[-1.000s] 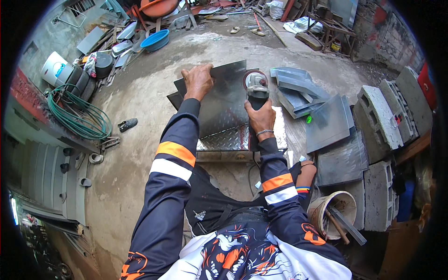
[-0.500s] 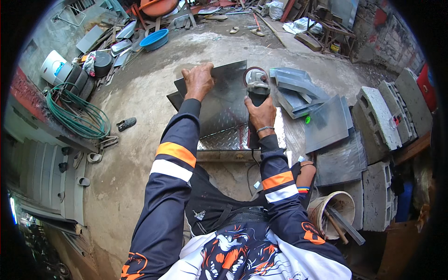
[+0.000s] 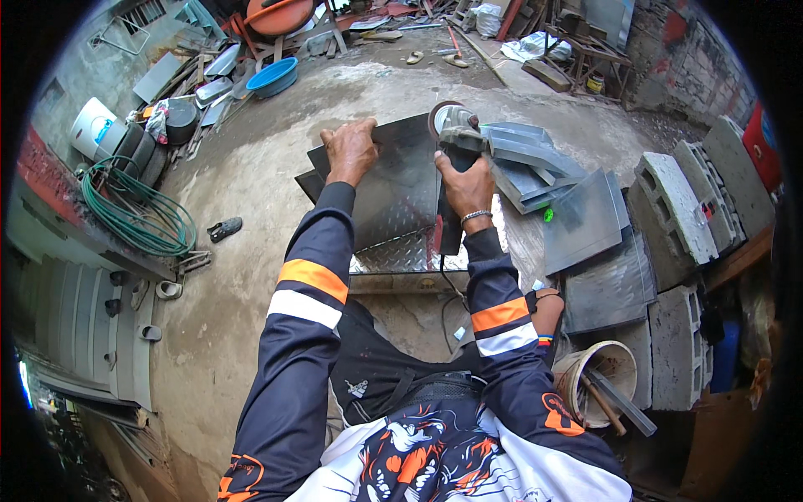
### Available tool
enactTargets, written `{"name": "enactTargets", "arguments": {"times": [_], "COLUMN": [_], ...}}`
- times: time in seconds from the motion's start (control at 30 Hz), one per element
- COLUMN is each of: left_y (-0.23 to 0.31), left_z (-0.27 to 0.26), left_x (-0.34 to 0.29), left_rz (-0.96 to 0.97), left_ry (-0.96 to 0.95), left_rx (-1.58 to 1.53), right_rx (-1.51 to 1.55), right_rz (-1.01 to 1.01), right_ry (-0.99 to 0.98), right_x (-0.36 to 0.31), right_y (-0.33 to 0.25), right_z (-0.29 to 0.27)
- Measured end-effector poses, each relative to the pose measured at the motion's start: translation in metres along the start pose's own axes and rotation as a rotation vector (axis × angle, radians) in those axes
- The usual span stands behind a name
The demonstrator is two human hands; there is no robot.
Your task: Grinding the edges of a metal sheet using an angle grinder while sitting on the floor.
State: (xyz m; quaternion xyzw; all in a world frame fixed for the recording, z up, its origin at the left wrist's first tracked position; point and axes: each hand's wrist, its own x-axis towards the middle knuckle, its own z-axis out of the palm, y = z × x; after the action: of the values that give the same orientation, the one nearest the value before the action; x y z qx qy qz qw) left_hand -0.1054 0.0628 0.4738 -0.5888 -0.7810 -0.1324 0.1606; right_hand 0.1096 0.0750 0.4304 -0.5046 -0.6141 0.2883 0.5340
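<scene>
1. Closest in, there's a pale plastic bucket (image 3: 571,368) by the right leg, tipped toward it, round mouth, grimy inside. A stick and a metal strip poke out; handy spot to grab from, I'd guess.
2. Low table (image 3: 386,258) right in front of the knees, topped with shiny tread plate, raised diamond bumps and all. The work sits on it, probably so both arms can reach straight down.
3. Right hand (image 3: 470,186) has its fingers closed around the dark body of the grinder (image 3: 462,140), fully wrapped. Round disc (image 3: 444,117) points away from the body, which looks like the safer way. It's at the sheet's far right corner; can't tell if they touch.
4. The sheet (image 3: 400,180), dark, thin, flat metal with a dull sheen, lies on the table with another piece poking out underneath. Left hand (image 3: 350,151) is bent over its far left edge, likely steadying it. Undersides hidden, so can't tell if those fingers pinch or just press.
5. Off right: folded, silvery channels (image 3: 535,151), then rough grey hollow blocks (image 3: 676,205).
6. Way back, a smooth blue basin (image 3: 272,77).
</scene>
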Motion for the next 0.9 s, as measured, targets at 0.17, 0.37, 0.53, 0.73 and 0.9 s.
{"name": "enactTargets", "arguments": {"times": [0.17, 0.37, 0.53, 0.73, 0.9], "left_y": [-0.007, 0.009, 0.001, 0.007, 0.004], "left_z": [0.010, -0.004, 0.003, 0.001, 0.004], "left_x": [-0.002, -0.009, -0.011, -0.017, -0.018], "left_rz": [0.035, -0.004, 0.032, 0.025, 0.021], "left_ry": [0.108, -0.004, 0.091, 0.123, 0.114], "left_rx": [-0.018, -0.009, -0.005, -0.009, -0.004], "right_rx": [-0.047, -0.148, -0.250, -0.371, -0.486], "right_rz": [0.082, 0.007, 0.051, -0.027, -0.071], "right_ry": [-0.007, -0.027, -0.127, -0.151, -0.198], "right_x": [0.018, 0.010, 0.004, 0.013, 0.021], "right_y": [-0.022, -0.005, 0.002, -0.001, -0.009], "right_z": [-0.018, -0.047, -0.048, -0.049, -0.054]}}
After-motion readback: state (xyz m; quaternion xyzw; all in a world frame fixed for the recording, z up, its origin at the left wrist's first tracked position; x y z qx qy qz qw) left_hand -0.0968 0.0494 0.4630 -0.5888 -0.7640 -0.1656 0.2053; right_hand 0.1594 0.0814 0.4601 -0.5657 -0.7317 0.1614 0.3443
